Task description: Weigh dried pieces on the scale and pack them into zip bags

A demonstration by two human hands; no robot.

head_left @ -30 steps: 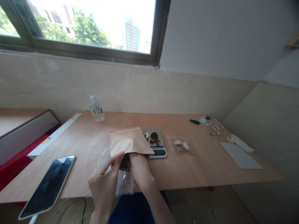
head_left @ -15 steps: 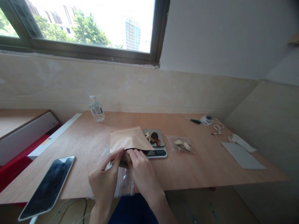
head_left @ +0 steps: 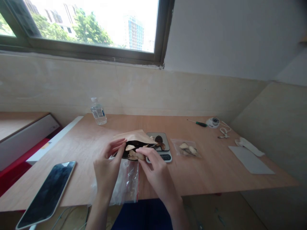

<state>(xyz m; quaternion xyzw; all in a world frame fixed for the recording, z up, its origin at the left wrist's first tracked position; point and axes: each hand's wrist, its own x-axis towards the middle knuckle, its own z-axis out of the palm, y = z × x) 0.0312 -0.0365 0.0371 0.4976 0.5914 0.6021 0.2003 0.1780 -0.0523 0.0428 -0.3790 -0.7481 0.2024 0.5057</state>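
A brown paper bag (head_left: 134,135) with a dark inside gapes toward me, with several dried mushroom slices (head_left: 132,155) at its mouth. My left hand (head_left: 108,159) is closed on the bag's left edge, thumb in front. At the right of the opening, my right hand (head_left: 155,164) pinches a pale dried mushroom piece (head_left: 140,156) between thumb and fingers. Just behind that hand is a kitchen scale (head_left: 167,136), with dark and pale mushroom pieces (head_left: 159,142) on its plate. Clear zip bags (head_left: 126,185) lie beneath my hands.
Right of the scale lies a clear bag of mushroom slices (head_left: 187,149). A phone (head_left: 48,193) overhangs the front left edge. A bottle (head_left: 98,112) stands at the back left. A screwdriver (head_left: 200,124), a white camera (head_left: 212,122) and a white sheet (head_left: 250,160) are on the right.
The paper bag's mouth has opened wider and tipped toward me, showing the mushroom slices. My right hand has moved right, out from the bag's mouth.
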